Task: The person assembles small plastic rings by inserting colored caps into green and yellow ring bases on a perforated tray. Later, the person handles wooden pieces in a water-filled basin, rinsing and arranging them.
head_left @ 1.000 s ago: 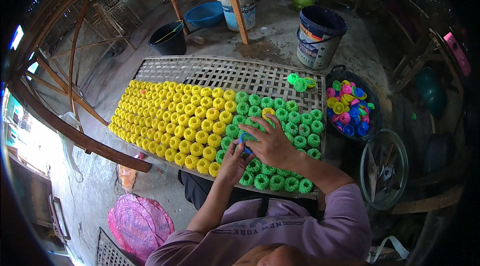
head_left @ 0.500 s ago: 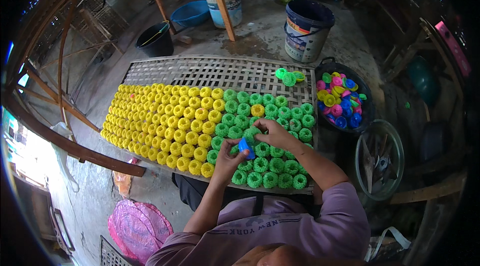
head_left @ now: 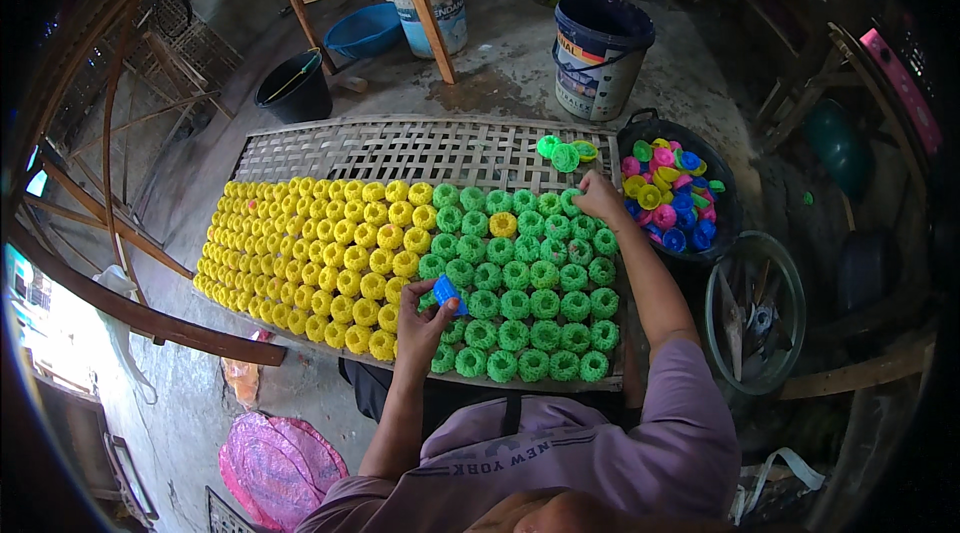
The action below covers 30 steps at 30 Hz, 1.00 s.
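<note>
A woven bamboo tray [head_left: 345, 155] bears rows of round, ring-like pieces with a rough, stringy surface and a hollow in the middle. Yellow pieces [head_left: 320, 258] fill the left part, green pieces [head_left: 515, 306] the right, with one yellow piece [head_left: 502, 224] among the green. My left hand [head_left: 418, 318] holds a small blue plastic cup [head_left: 448, 295] over the border between the colours. At the far right end of the green rows, my right hand [head_left: 600, 198] has its fingers closed on a green ring-like piece [head_left: 571, 203], partly hidden by them.
Green and yellow plastic cups [head_left: 566, 156] lie on the tray's far right corner. Beside it stands a black basin [head_left: 722, 165] of colourful cups, with a clear round container [head_left: 790, 303] nearer. Buckets [head_left: 600, 58] and a blue basin [head_left: 362, 31] stand beyond.
My right hand has moved away from the blue cup to the tray's far right, carrying a green piece there. My left hand has shifted slightly left, still holding the cup.
</note>
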Available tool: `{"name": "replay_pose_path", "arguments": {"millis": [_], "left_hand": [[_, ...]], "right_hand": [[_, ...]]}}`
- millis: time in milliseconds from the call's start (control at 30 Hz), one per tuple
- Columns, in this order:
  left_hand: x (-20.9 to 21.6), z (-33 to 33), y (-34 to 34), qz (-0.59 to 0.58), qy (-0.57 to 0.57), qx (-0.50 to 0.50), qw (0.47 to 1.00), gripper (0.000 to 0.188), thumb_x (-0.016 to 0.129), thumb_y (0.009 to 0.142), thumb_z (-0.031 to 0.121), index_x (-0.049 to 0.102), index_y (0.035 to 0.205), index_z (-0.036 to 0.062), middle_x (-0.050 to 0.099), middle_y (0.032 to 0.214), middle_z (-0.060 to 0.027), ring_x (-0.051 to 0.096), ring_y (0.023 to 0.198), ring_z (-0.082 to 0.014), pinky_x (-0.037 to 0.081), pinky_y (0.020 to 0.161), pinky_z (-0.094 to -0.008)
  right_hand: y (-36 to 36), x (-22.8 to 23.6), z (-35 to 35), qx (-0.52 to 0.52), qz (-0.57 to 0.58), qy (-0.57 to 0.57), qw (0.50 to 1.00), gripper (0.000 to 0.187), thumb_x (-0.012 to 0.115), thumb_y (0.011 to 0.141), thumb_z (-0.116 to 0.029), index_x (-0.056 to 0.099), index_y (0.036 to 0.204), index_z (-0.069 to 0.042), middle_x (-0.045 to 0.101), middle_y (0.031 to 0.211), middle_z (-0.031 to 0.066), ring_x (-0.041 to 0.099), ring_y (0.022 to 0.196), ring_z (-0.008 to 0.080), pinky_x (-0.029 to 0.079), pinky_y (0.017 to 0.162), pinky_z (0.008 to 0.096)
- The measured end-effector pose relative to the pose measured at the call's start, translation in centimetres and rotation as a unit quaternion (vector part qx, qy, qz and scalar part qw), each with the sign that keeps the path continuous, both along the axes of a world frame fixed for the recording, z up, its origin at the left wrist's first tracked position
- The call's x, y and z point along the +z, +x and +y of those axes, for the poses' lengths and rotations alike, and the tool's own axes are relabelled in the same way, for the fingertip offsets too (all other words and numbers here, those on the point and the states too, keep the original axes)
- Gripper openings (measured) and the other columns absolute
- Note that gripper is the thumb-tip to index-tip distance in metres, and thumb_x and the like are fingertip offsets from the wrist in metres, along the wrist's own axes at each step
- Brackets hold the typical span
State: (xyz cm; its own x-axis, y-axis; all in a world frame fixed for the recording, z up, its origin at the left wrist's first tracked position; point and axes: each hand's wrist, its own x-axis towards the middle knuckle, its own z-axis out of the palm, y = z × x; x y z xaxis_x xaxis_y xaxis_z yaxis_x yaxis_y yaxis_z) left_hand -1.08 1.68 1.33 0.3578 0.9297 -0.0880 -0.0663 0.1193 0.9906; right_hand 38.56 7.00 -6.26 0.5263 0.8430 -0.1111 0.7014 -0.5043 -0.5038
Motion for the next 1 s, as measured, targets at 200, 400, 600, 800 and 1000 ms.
{"name": "replay_pose_path", "arguments": {"millis": [200, 400, 600, 800, 1000], "left_hand": [[-0.6, 0.4, -0.6, -0.007, -0.009, 0.004, 1.000, 0.042, 0.068, 0.087, 0.012, 0.041, 0.118, 0.0025, 0.053, 0.113, -0.0087, 0.059, 0.095, -0.0164, 0.052, 0.078, -0.0278], [-1.0, 0.5, 0.0, -0.029, -0.026, -0.009, 0.999, 0.038, 0.061, 0.092, 0.017, 0.040, 0.120, 0.0046, 0.054, 0.122, -0.0117, 0.057, 0.102, -0.0161, 0.052, 0.082, -0.0304], [0.0, 0.1, -0.2, -0.132, -0.053, -0.016, 0.990, 0.036, 0.049, 0.098, 0.024, 0.037, 0.128, 0.0088, 0.053, 0.129, -0.0146, 0.060, 0.102, -0.0199, 0.052, 0.082, -0.0333], [0.2, 0.2, -1.7, -0.190, -0.147, -0.003, 0.971, 0.045, 0.046, 0.099, 0.030, 0.036, 0.137, 0.0082, 0.051, 0.131, -0.0140, 0.060, 0.105, -0.0271, 0.051, 0.087, -0.0381], [-1.0, 0.1, 1.9, -0.299, -0.186, -0.045, 0.935, 0.047, 0.049, 0.098, 0.021, 0.034, 0.140, 0.0090, 0.046, 0.133, -0.0119, 0.052, 0.119, -0.0294, 0.045, 0.100, -0.0398]], "right_hand": [[-1.0, 1.7, -1.1, 0.043, -0.214, -0.081, 0.972, 0.043, 0.067, 0.078, -0.031, 0.062, 0.113, -0.007, 0.053, 0.125, 0.0149, 0.048, 0.117, 0.0357, 0.030, 0.099, 0.0584], [0.9, 1.9, 3.7, 0.094, -0.199, 0.092, 0.971, 0.047, 0.067, 0.081, -0.028, 0.056, 0.125, -0.014, 0.048, 0.134, 0.0110, 0.041, 0.124, 0.0351, 0.025, 0.104, 0.0593], [0.1, 0.5, 6.4, 0.191, -0.259, 0.076, 0.944, 0.040, 0.064, 0.084, -0.018, 0.057, 0.123, -0.013, 0.052, 0.127, 0.0107, 0.047, 0.120, 0.0332, 0.026, 0.106, 0.0556], [-2.7, 3.8, 4.4, 0.073, 0.026, 0.254, 0.964, 0.013, 0.062, 0.085, -0.014, 0.065, 0.096, -0.006, 0.065, 0.093, 0.0120, 0.063, 0.082, 0.0265, 0.046, 0.076, 0.0443], [-13.1, 7.3, -2.0, 0.210, 0.323, 0.252, 0.888, 0.009, 0.063, 0.088, -0.009, 0.061, 0.092, -0.002, 0.065, 0.087, 0.0034, 0.061, 0.078, 0.0116, 0.051, 0.068, 0.0269]]}}
